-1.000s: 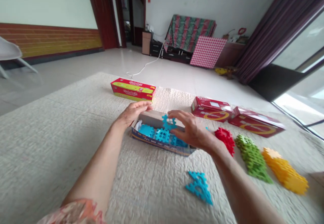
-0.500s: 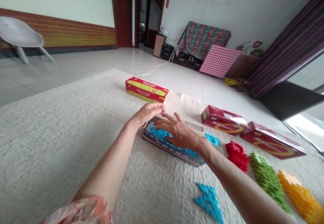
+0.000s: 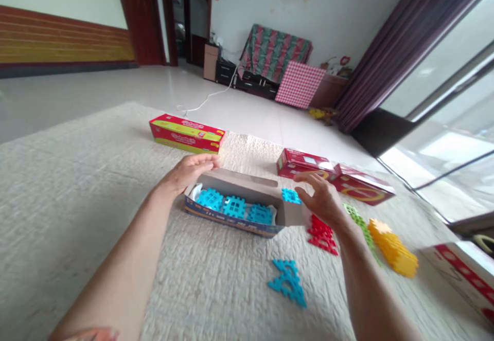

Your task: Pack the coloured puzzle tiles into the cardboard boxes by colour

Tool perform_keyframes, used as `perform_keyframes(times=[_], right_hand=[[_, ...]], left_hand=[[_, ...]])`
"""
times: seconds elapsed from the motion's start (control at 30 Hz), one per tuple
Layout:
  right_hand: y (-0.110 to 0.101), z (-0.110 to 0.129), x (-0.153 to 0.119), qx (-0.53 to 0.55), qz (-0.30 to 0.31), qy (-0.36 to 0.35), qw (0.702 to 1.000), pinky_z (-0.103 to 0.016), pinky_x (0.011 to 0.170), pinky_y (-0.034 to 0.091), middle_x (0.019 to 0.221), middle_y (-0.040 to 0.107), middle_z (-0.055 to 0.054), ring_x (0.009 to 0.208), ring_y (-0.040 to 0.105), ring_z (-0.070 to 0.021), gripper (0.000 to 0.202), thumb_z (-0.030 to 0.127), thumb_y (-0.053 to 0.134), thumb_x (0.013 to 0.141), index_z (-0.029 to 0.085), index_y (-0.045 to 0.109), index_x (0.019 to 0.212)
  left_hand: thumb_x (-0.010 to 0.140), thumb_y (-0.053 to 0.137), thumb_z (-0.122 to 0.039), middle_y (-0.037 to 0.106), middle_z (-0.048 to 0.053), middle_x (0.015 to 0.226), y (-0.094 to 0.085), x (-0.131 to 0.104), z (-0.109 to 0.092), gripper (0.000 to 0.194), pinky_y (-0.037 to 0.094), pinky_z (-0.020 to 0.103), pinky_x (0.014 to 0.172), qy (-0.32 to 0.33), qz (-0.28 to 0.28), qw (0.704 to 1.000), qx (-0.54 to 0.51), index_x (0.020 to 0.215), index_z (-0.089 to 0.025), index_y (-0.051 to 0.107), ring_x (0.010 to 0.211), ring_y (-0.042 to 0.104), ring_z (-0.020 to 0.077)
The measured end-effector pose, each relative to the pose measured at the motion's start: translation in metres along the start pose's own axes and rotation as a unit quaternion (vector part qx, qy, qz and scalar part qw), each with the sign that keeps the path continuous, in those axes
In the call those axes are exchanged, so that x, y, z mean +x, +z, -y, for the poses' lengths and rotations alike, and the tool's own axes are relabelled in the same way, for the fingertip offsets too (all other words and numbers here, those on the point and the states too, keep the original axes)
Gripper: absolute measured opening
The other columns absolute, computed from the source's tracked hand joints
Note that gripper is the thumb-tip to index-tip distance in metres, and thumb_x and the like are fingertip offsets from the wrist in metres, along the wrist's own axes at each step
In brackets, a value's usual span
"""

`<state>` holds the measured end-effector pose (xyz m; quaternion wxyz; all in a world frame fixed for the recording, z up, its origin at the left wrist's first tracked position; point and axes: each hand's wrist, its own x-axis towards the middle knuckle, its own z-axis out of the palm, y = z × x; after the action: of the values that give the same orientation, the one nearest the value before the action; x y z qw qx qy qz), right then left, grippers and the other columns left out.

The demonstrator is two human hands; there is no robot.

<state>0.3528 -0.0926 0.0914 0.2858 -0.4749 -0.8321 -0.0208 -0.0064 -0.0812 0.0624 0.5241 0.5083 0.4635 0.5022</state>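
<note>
An open blue cardboard box (image 3: 231,222) lies on the cream mat, its back flap raised and right end flap (image 3: 295,215) folded outward. Inside it, blue interlocking plastic blocks (image 3: 234,206) lie in a row over clear plastic wrap. My left hand (image 3: 189,173) rests at the box's back left corner, fingers stretched out. To the right of the box hovers my right hand (image 3: 318,193), empty, with thumb and fingers apart. Just left of it is another blue piece (image 3: 290,195), and below it are red pieces (image 3: 323,235). Loose blue triangular pieces (image 3: 287,282) lie in front.
Green pieces (image 3: 358,221), partly behind my right arm, and a yellow stack (image 3: 393,248) lie at right. A red-and-yellow box (image 3: 187,136) stands behind; two dark red boxes (image 3: 365,184) sit back right. A white-and-red box (image 3: 466,274) is at the right edge.
My right hand has moved out of the blue box to the right, uncovering the blocks inside. My left hand stays at the box's left corner. The view has turned right.
</note>
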Motion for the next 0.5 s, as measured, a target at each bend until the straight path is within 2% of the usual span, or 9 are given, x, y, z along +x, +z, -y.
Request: perform_keyframes(times=[0.07, 0.17, 0.33, 0.5], right_hand=[[0.002, -0.020, -0.014, -0.026, 0.050, 0.024, 0.998, -0.045, 0.089, 0.048, 0.105, 0.069, -0.008, 0.098, 0.064, -0.0249, 0.022, 0.022, 0.056, 0.076, 0.021, 0.063, 0.097], [0.012, -0.036, -0.027, -0.038, 0.110, 0.038, 0.992, -0.047, 0.093, 0.045, 0.117, 0.065, -0.010, 0.110, 0.060, -0.0271, 0.032, 0.021, 0.057, 0.072, 0.023, 0.061, 0.104], [0.029, -0.043, -0.026, -0.042, 0.135, 0.068, 0.988, -0.046, 0.094, 0.043, 0.115, 0.065, -0.009, 0.112, 0.058, -0.0277, 0.031, 0.018, 0.052, 0.071, 0.025, 0.060, 0.101], [0.030, -0.045, -0.021, -0.052, 0.168, 0.076, 0.982, -0.046, 0.091, 0.044, 0.112, 0.066, -0.009, 0.109, 0.058, -0.0264, 0.031, 0.017, 0.053, 0.070, 0.023, 0.061, 0.099]], left_hand=[[0.066, 0.075, -0.039, 0.074, 0.008, 0.100, -0.001, 0.000, 0.001, 0.042, 0.046, 0.041, 0.096, -0.003, 0.002, 1.000, 0.008, 0.102, -0.018, 0.070, 0.097, 0.067, 0.0227], [0.067, 0.075, -0.041, 0.074, 0.008, 0.101, -0.002, 0.000, 0.002, 0.043, 0.045, 0.041, 0.098, 0.002, 0.002, 1.000, 0.026, 0.104, -0.018, 0.070, 0.101, 0.066, 0.0241], [0.067, 0.075, -0.045, 0.073, 0.010, 0.104, -0.001, -0.001, 0.001, 0.048, 0.043, 0.042, 0.102, 0.009, -0.003, 0.998, 0.057, 0.106, -0.017, 0.069, 0.105, 0.065, 0.0263], [0.069, 0.074, -0.045, 0.073, 0.010, 0.104, -0.001, -0.001, 0.001, 0.047, 0.043, 0.042, 0.102, 0.013, 0.000, 0.997, 0.070, 0.107, -0.017, 0.069, 0.105, 0.065, 0.0257]])
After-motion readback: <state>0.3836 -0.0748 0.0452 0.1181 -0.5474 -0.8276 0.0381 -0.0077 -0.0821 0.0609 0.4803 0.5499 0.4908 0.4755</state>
